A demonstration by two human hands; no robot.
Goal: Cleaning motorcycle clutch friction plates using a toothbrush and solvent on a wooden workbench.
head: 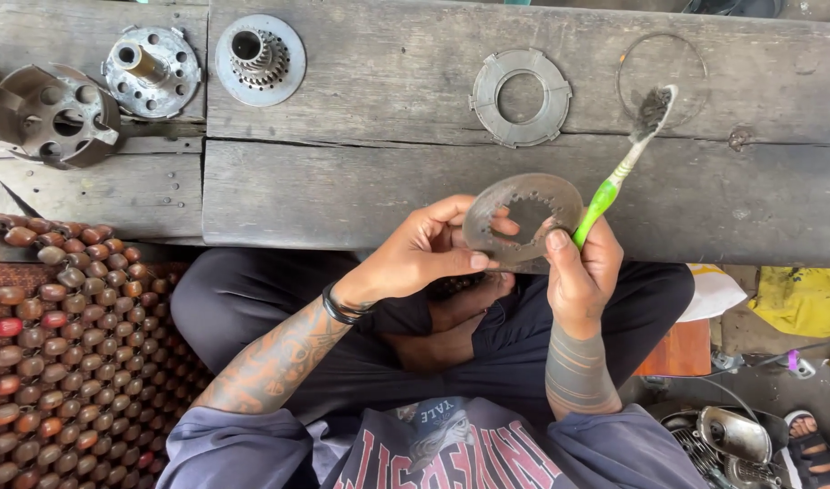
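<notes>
Item in hand: a thin metal disc [522, 220] with a toothed inner hole, held just off the near edge of the table [361, 195], above the lap. The left hand [424, 254] is clenched on the disc's near-left rim, thumb on the face and fingers behind. The right hand [580, 272] steadies the disc's right rim with the thumb while a toothbrush [625, 163] with a green handle is grasped in the same grip, its dark, soiled bristles pointing up and away, off the disc. State of work, as judged: the disc's face looks dull and grey-brown, so cleaning appears under way but not finished; how much grime is left cannot be told. Beyond the disc, on the table: a flat slotted ring plate [522, 97] directly past it; a thin wire ring [661, 77] to the right, behind the bristles; a splined hub [259, 57] to the left; further left a flanged piece with a stub shaft [152, 70]; at the far left a drilled basket [55, 115]. Whether these have been cleaned cannot be told. Left of the disc, a beaded seat mat [62, 362]. Down to its right, yellow cloth [809, 299] and more metal parts [732, 439] on the floor. No obstruction lies between the brush and the disc.
</notes>
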